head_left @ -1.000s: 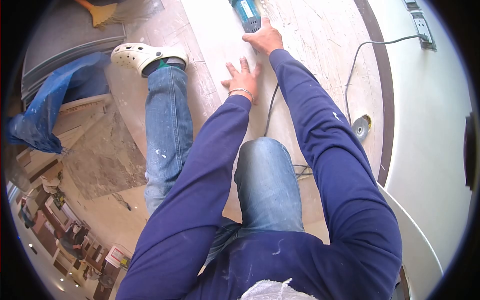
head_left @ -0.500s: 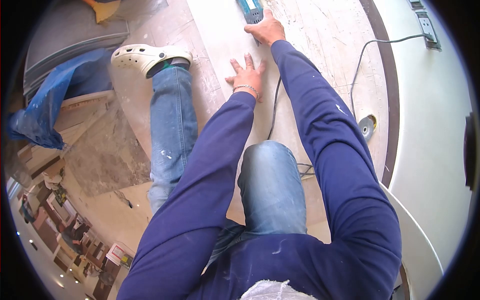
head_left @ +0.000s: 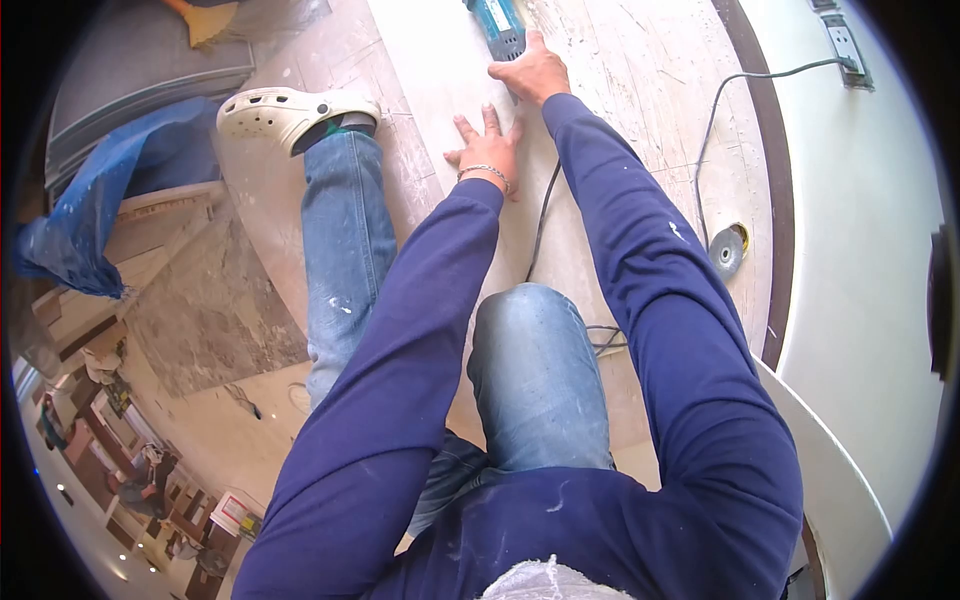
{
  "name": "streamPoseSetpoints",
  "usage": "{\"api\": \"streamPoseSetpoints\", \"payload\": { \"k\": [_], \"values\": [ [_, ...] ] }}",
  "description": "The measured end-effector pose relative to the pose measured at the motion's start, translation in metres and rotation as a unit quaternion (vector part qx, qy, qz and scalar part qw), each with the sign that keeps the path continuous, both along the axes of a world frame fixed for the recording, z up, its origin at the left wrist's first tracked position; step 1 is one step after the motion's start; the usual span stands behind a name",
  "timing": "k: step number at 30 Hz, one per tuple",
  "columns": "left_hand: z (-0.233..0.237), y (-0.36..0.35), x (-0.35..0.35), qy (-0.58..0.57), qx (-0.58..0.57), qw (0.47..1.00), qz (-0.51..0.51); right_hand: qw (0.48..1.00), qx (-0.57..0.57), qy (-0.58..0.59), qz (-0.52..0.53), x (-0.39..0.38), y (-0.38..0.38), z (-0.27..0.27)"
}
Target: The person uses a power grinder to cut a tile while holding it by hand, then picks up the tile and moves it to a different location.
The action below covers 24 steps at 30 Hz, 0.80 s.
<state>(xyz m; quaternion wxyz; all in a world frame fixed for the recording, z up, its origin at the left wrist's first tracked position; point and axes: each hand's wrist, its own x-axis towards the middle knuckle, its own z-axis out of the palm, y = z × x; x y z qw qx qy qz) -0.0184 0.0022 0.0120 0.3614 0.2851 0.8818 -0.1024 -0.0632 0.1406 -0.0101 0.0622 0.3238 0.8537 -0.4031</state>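
Observation:
At the top of the head view, my right hand (head_left: 534, 72) is wrapped round the rear end of a teal power tool (head_left: 496, 25), whose front is cut off by the frame. A black cord (head_left: 546, 210) runs from beneath my right wrist toward my knee. My left hand (head_left: 488, 155), with a bracelet at the wrist, lies with fingers spread on a long pale board (head_left: 425, 60), just below and left of the tool.
A grinding disc (head_left: 727, 252) lies right of my arm. Another cord (head_left: 702, 150) leads to a wall outlet (head_left: 845, 45). Blue plastic (head_left: 90, 215), dark panels (head_left: 150, 75) and a broom head (head_left: 208, 24) are at left. Another person (head_left: 145, 485) is far off, lower left.
The tool and my right hand have shifted slightly left in view. My left hand, still spread on the board, also appears slightly further left.

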Motion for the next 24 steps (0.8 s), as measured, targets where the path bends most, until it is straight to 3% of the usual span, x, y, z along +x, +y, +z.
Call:
{"api": "streamPoseSetpoints", "payload": {
  "k": [7,9,10,12,14,18,22,24],
  "values": [
    [0.001,-0.012,-0.005,-0.015,0.022,1.000,-0.012,1.000,0.021,0.010,-0.009,0.002,-0.002,-0.009],
    [-0.006,-0.031,-0.017,-0.045,0.126,0.990,-0.040,1.000,0.018,0.014,-0.010,0.002,-0.002,-0.008],
    [-0.005,-0.045,-0.023,-0.044,0.125,0.990,-0.042,1.000,0.024,0.016,-0.009,0.003,-0.003,-0.007],
    [0.005,-0.080,-0.029,-0.100,0.265,0.959,0.018,0.999,0.027,0.020,-0.009,0.003,-0.004,-0.006],
    [0.043,-0.118,-0.029,-0.068,0.225,0.971,-0.033,0.999,0.035,0.012,-0.008,0.004,-0.005,-0.006],
    [0.141,-0.201,-0.005,-0.022,0.273,0.962,0.004,1.000,0.019,0.018,-0.014,0.009,-0.005,-0.005],
    [0.213,-0.272,0.066,-0.009,0.277,0.952,0.128,1.000,0.018,0.020,-0.008,0.011,-0.003,-0.013],
    [0.227,-0.302,0.115,0.002,0.295,0.941,0.163,0.999,0.020,0.032,-0.009,0.012,-0.004,-0.017]
  ]
}}
